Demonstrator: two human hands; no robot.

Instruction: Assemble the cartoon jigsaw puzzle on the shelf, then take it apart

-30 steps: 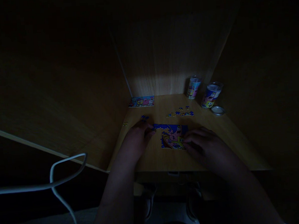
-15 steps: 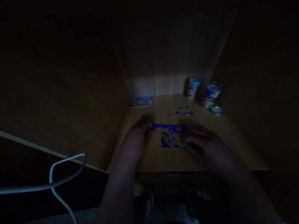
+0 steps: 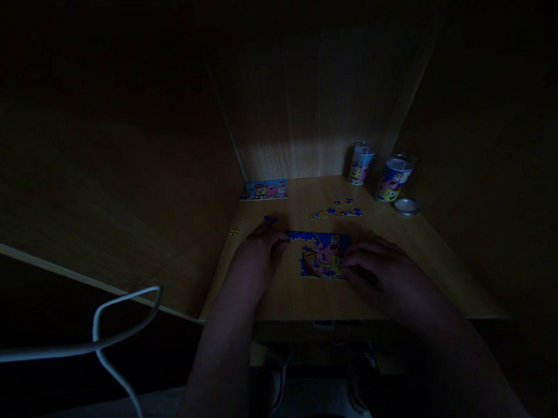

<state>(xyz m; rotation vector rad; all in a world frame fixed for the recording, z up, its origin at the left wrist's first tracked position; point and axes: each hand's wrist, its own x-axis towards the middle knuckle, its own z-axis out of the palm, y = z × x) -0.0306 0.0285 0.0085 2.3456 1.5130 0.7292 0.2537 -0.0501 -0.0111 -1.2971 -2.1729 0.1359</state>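
Note:
A partly joined jigsaw puzzle [image 3: 323, 254] with a cartoon picture lies flat on the wooden surface between my hands. Its top row of blue pieces runs out to the left, above a gap where bare wood shows. My left hand [image 3: 259, 254] is closed, thumb and fingers pinching a puzzle piece at the left end of that row; the fingertips hide most of it. At the puzzle's right edge, my right hand [image 3: 382, 267] has its fingers closed on the border and covers the lower right corner. Blue loose pieces [image 3: 270, 219] lie just beyond my left hand.
More loose pieces [image 3: 335, 211] lie behind the puzzle, and a single piece [image 3: 234, 232] at far left. A finished puzzle [image 3: 263, 190] rests by the back panel. Two printed cans [image 3: 361, 164] and a round lid [image 3: 406, 206] are at right. A white cable [image 3: 98, 331] loops at left.
My left fingers have shifted slightly right against the end of the blue row. My right hand and the puzzle stay almost where they were.

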